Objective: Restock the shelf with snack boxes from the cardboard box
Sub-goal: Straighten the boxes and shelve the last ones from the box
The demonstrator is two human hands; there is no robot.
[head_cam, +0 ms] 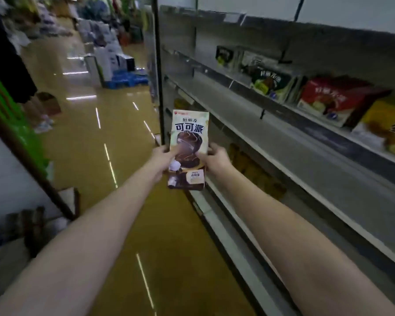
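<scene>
I hold a tall snack box (pixel 189 133) printed with a chocolate pie upright in front of me, in the aisle beside the shelf unit. My left hand (pixel 163 159) grips its left edge, thumb across the front. My right hand (pixel 216 158) grips its right edge. A grey metal shelf (pixel 283 142) to the right runs bare along its near stretch. On the shelf board above stand other snack boxes: a green and black one (pixel 269 84), a red one (pixel 328 100) and a yellow one (pixel 388 126). The cardboard box is not in view.
A glossy tan floor (pixel 96 137) runs down the aisle. A shelf upright post (pixel 159 71) stands just behind the held box. A person's legs (pixel 39 112) stand at the left by a green display (pixel 7 110). Stacked goods (pixel 110 58) line the far aisle.
</scene>
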